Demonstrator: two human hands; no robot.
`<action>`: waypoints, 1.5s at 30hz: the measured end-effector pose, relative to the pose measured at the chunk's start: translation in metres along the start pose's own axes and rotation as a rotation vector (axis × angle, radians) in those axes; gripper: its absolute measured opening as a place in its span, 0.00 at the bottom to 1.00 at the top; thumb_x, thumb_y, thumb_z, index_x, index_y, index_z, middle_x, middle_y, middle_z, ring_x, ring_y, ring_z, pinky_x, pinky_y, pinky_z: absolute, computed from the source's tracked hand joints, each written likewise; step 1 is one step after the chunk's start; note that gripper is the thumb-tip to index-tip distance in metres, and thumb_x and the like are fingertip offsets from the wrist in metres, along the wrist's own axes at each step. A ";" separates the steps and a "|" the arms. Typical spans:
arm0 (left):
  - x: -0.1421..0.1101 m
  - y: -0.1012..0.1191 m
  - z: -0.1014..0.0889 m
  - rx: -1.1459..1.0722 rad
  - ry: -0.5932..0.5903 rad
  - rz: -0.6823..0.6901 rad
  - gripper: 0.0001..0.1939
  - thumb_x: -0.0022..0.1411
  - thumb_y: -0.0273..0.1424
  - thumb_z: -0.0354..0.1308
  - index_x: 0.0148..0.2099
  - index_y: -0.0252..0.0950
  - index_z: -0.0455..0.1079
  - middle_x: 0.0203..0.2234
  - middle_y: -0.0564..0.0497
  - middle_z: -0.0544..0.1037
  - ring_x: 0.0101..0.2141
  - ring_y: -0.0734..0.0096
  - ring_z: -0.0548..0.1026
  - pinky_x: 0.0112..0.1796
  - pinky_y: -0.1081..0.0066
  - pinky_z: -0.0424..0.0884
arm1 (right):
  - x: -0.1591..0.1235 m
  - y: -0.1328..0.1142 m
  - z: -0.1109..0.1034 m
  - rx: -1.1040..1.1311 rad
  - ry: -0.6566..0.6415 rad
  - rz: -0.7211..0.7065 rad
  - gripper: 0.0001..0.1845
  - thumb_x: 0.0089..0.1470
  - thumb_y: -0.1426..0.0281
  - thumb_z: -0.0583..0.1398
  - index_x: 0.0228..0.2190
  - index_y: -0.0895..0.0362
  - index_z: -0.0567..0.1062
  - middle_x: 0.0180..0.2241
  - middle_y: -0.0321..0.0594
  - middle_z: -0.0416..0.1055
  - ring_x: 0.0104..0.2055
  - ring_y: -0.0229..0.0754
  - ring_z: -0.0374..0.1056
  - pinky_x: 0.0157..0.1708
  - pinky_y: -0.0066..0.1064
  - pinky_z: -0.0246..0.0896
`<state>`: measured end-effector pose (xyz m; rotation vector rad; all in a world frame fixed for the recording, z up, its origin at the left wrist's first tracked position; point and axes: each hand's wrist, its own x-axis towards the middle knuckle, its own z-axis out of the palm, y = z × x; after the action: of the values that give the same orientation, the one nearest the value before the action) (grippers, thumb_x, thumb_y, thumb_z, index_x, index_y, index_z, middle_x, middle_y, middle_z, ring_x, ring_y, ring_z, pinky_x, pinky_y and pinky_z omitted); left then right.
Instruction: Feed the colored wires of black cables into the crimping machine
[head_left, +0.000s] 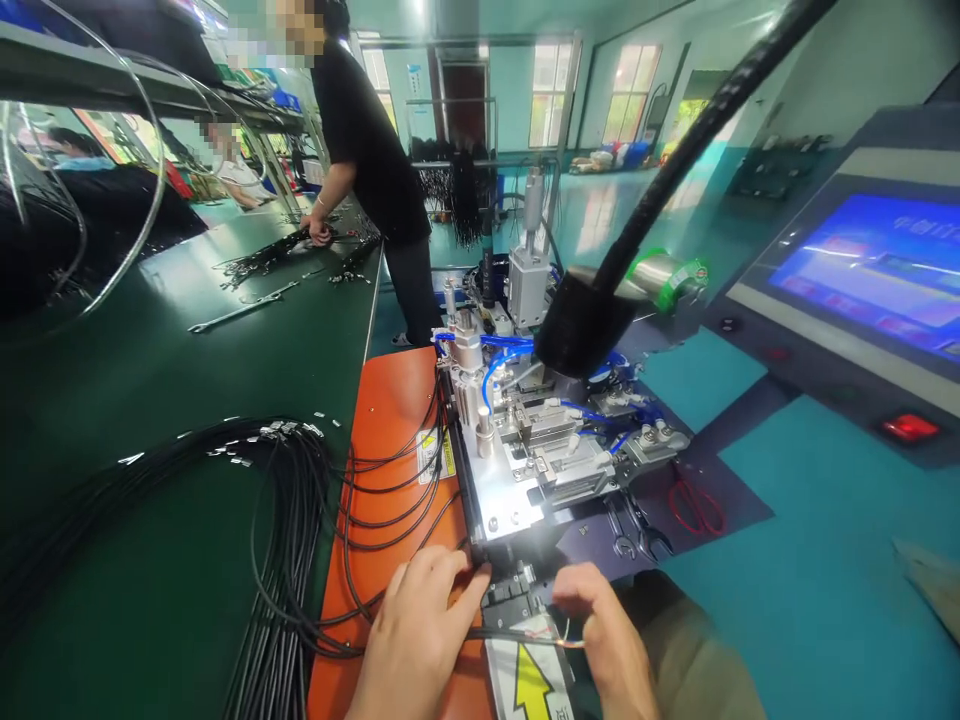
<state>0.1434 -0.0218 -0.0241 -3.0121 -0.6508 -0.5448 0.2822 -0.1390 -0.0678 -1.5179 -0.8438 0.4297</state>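
At 6 o'clock, over orange mat [390, 420]: L hand [416, 635] grip closed on black cable [510, 634]; R hand [600, 625] grip pinching same cable nr stripped copper end [574, 643]. Pneumatic fixture [540, 440] at 12 o'clock; cable bundle [296, 500] at 9 o'clock on green table [165, 620].

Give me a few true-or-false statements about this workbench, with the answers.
1. Both hands wear gloves. False: the left hand and right hand are bare.
2. A black cable runs between the hands. True.
3. Blue air tubes run across the pneumatic machine. True.
4. The scissors lie on the orange mat. False: the red-handled scissors lie right of the machine.
5. A co-worker sits at the far bench. False: the co-worker stands at the green bench.
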 end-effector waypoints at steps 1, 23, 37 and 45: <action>0.000 0.000 0.000 -0.008 0.004 0.014 0.14 0.61 0.21 0.43 0.45 0.35 0.67 0.34 0.45 0.71 0.34 0.63 0.68 0.30 0.66 0.68 | -0.003 -0.002 0.005 -0.041 0.015 -0.092 0.24 0.56 0.49 0.44 0.31 0.53 0.69 0.30 0.40 0.65 0.31 0.43 0.61 0.31 0.32 0.57; 0.009 0.022 -0.015 -0.348 -0.106 0.038 0.17 0.65 0.29 0.38 0.45 0.37 0.68 0.21 0.52 0.68 0.20 0.75 0.70 0.18 0.79 0.64 | 0.004 -0.014 -0.001 0.160 -0.246 0.076 0.07 0.49 0.68 0.57 0.23 0.56 0.71 0.23 0.36 0.67 0.28 0.40 0.63 0.28 0.28 0.58; 0.010 0.030 -0.007 -0.548 0.032 -0.050 0.15 0.64 0.30 0.42 0.34 0.36 0.71 0.18 0.51 0.68 0.20 0.71 0.65 0.19 0.75 0.58 | 0.012 -0.025 -0.010 0.160 -0.205 0.331 0.12 0.46 0.62 0.61 0.20 0.58 0.72 0.22 0.38 0.68 0.27 0.41 0.64 0.28 0.27 0.59; 0.008 0.030 -0.006 -0.574 0.081 -0.067 0.11 0.60 0.23 0.45 0.32 0.34 0.68 0.19 0.51 0.65 0.22 0.72 0.65 0.21 0.75 0.58 | 0.015 -0.033 -0.009 0.192 -0.207 0.438 0.15 0.42 0.59 0.62 0.19 0.58 0.72 0.21 0.38 0.67 0.25 0.40 0.62 0.23 0.26 0.59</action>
<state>0.1605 -0.0462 -0.0136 -3.4672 -0.6917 -1.0066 0.2899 -0.1358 -0.0310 -1.4915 -0.6022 0.9756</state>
